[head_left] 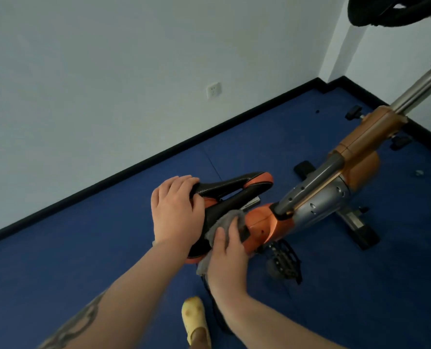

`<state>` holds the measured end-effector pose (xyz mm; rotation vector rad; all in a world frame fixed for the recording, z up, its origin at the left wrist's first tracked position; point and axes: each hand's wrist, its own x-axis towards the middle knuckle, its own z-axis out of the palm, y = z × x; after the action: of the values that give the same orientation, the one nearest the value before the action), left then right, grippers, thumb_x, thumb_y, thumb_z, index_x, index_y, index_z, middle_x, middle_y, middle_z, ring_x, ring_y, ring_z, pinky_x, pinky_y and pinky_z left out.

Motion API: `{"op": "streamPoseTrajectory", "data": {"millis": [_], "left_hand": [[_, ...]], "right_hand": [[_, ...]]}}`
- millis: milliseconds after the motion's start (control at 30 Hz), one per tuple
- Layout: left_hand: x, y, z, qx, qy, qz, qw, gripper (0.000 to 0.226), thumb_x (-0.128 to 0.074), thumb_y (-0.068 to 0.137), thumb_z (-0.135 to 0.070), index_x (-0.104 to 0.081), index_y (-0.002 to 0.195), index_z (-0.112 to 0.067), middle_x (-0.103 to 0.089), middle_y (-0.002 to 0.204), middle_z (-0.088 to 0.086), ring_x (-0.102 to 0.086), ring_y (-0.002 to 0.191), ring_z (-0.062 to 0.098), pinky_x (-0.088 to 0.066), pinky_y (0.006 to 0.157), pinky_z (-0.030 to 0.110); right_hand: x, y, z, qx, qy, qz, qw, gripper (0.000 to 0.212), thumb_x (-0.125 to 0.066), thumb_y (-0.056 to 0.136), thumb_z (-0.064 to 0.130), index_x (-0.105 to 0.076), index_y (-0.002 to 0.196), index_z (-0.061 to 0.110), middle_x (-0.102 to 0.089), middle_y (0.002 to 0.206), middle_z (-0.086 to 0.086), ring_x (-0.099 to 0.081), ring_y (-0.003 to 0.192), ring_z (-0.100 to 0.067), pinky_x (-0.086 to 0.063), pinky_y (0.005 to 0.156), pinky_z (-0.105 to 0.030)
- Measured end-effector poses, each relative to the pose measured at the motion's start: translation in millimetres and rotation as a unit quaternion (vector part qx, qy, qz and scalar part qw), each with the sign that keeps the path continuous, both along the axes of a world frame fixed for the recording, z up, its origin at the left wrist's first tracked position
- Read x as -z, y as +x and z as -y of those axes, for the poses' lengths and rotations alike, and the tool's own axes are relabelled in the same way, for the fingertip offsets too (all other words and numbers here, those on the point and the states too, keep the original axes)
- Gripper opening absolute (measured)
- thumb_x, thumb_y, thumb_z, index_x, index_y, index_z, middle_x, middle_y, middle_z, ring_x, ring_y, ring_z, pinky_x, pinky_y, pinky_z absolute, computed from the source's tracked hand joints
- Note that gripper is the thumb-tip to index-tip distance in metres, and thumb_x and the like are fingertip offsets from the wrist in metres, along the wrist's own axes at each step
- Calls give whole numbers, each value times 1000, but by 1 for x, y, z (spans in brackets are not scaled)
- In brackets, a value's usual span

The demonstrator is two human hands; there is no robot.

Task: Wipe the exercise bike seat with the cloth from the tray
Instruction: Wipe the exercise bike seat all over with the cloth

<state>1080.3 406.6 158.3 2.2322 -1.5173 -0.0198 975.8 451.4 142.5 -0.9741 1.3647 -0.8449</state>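
Observation:
The black and orange bike seat (234, 190) sits at the middle of the view, its nose pointing right. My left hand (176, 210) grips the seat's wide rear end from above, fingers curled over its far edge. My right hand (228, 253) presses a grey cloth (225, 220) against the seat's near right side. The cloth bunches above my fingers, and a piece hangs below my palm. The tray is out of view.
The orange and grey bike frame (317, 197) runs up to the right, with a steel post (418, 91) and black handlebar (385, 11) at the top right. A black pedal (283, 263) hangs below. My yellow shoe (195, 321) stands on the blue floor (83, 248). A white wall lies behind.

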Motion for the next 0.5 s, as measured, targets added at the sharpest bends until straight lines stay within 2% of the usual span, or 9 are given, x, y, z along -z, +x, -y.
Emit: {"op": "streamPoseTrajectory", "data": {"millis": [133, 200, 267, 333, 400, 500], "left_hand": [[-3, 2, 0, 12, 11, -36, 999, 33, -46, 86, -26, -60, 115, -29, -58, 120, -14, -40, 120, 9, -17, 108, 29], [-6, 11, 1, 49, 39, -19, 998, 33, -45, 87, -30, -57, 118, -32, -57, 120, -16, -40, 118, 11, -21, 104, 31], [-10, 28, 4, 126, 61, 37, 989, 32, -43, 88, -37, -54, 119, -34, -57, 118, -15, -42, 112, 14, -26, 97, 32], [-12, 45, 8, 194, 68, 64, 977, 34, -41, 89, -44, -54, 119, -35, -57, 115, -13, -43, 109, 15, -29, 93, 34], [-10, 53, 10, 226, 59, 43, 971, 34, -41, 89, -47, -54, 118, -36, -55, 114, -13, -42, 110, 14, -27, 94, 33], [-4, 56, 13, 236, 41, -8, 971, 31, -42, 87, -45, -54, 115, -35, -54, 113, -14, -44, 112, 11, -22, 107, 33]], "right_hand": [[5, 2, 34, 46, 47, -15, 998, 39, -32, 103, 27, -40, 140, 17, -62, 121, -9, -58, 111, -25, -47, 95, -36], [-1, 6, 36, 64, 48, -20, 997, 42, -31, 103, 27, -35, 143, 15, -59, 125, -8, -56, 117, -27, -45, 95, -34], [-5, 15, 14, 56, 11, -29, 998, 48, -32, 103, 28, -22, 150, 24, -48, 134, 3, -48, 127, -19, -40, 100, -29], [-8, 26, -12, 42, -22, -50, 998, 54, -33, 102, 31, -11, 151, 33, -30, 153, 6, -35, 138, -14, -36, 111, -35], [-7, 33, -21, 42, -37, -69, 996, 57, -32, 101, 34, -4, 150, 39, -16, 160, 11, -26, 143, -11, -33, 114, -39], [-7, 35, 1, 77, 5, -36, 996, 57, -32, 102, 33, -3, 151, 36, -22, 159, 3, -31, 141, -16, -31, 115, -37]]}}
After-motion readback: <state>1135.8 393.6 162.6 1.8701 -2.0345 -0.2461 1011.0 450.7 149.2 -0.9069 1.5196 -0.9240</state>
